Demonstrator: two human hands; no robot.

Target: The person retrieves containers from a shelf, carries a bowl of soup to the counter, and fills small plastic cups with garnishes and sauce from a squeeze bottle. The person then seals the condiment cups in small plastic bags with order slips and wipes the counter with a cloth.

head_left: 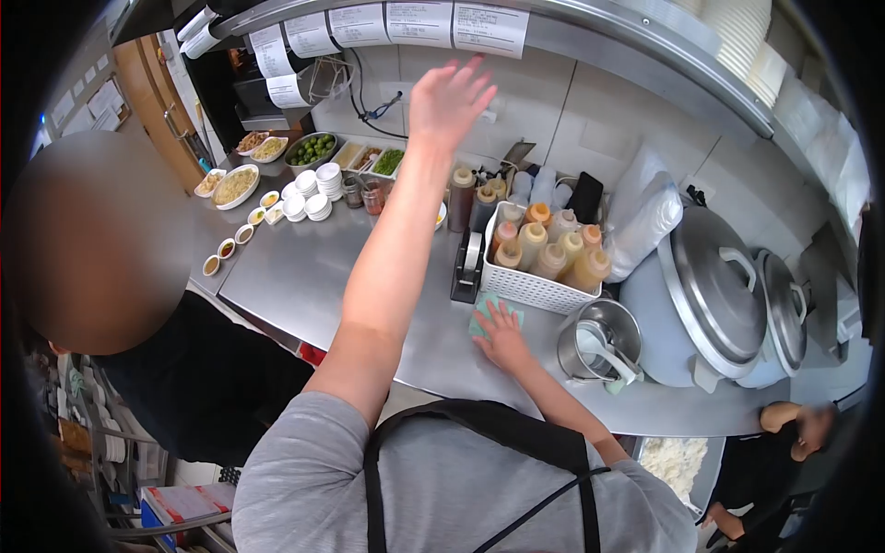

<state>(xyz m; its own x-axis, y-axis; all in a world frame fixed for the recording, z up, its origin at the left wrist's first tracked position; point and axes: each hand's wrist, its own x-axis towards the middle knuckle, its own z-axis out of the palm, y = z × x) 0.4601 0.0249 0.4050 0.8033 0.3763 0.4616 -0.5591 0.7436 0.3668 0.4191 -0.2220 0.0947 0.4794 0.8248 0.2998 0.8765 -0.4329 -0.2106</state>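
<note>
My left hand [450, 103] is raised with its fingers spread, just below the printed receipts [489, 29] that hang from the metal shelf edge. Nothing shows in its palm side that I can make out. On the steel counter, my right hand [502, 336] lies with fingers apart on a green cloth [486, 316]. A black tape dispenser [467, 267] stands just beyond the cloth. Behind and to the right of that hand is a white basket [539, 291] of sauce bottles. A metal pot [599, 339] with white-handled utensils stands to its right.
Large lidded pots [710, 286] fill the counter's right side. Small white bowls [318, 206], sauce cups, limes [311, 149] and noodle plates [236, 187] stand at the left. One person [203, 369] is close at my left, another [765, 461] at the far right.
</note>
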